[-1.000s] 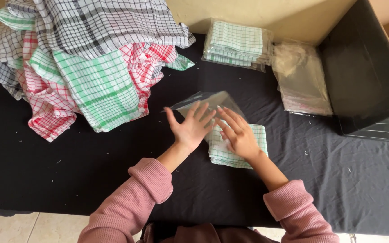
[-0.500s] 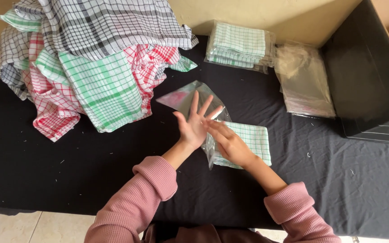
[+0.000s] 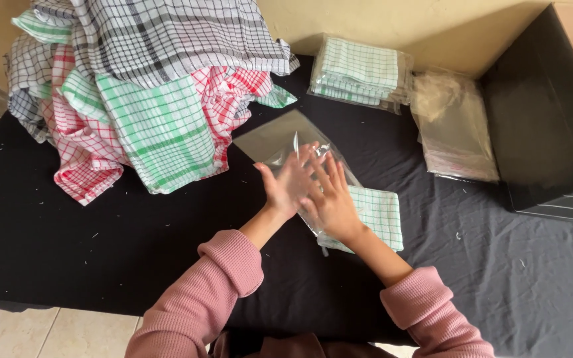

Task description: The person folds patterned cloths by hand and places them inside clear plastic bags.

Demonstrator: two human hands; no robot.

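My left hand and my right hand are raised together over the black table, palms facing each other, with a clear plastic bag between them. The bag's far end fans out flat towards the cloth pile. Under and to the right of my right hand lies a folded green-and-white checked cloth. Both sleeves are pink.
A big heap of checked cloths in green, red and black fills the table's far left. A bagged stack of folded green cloths and a pile of empty clear bags lie at the back. A black box stands at right.
My hands have lifted off the folded cloth and come together around the clear bag, which has been raised and spread further toward the cloth heap.
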